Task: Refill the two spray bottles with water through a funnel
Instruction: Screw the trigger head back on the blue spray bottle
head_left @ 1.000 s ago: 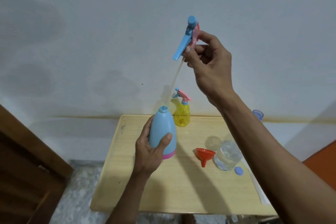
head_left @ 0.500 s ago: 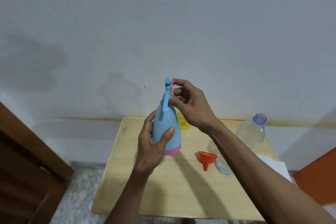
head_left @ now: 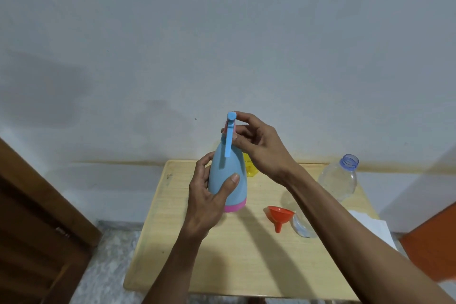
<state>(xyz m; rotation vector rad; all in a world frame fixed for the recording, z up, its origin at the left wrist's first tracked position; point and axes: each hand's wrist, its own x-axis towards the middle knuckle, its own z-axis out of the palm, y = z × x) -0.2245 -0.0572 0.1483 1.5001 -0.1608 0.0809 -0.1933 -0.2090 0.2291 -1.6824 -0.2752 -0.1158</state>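
Note:
My left hand (head_left: 207, 195) grips the body of the blue spray bottle (head_left: 228, 175), which has a pink base and is held just above the wooden table (head_left: 197, 266). Its blue and pink trigger head (head_left: 230, 131) sits on the bottle's neck, and the fingers of my right hand (head_left: 261, 148) pinch it from the right. The yellow spray bottle (head_left: 250, 168) stands behind, mostly hidden by my right hand. An orange funnel (head_left: 280, 217) lies on its side on the table to the right. A clear plastic water bottle (head_left: 339, 180) with an open blue neck stands at the back right.
A clear object (head_left: 302, 227) lies beside the funnel, partly under my right forearm. White paper (head_left: 370, 224) lies at the table's right edge. A brown wooden door (head_left: 29, 229) is at the left and an orange surface (head_left: 434, 242) at the right. A white wall is behind.
My right hand brought the trigger head and its tube down from high above into the blue bottle's neck. My left hand lifted the bottle slightly and kept its grip.

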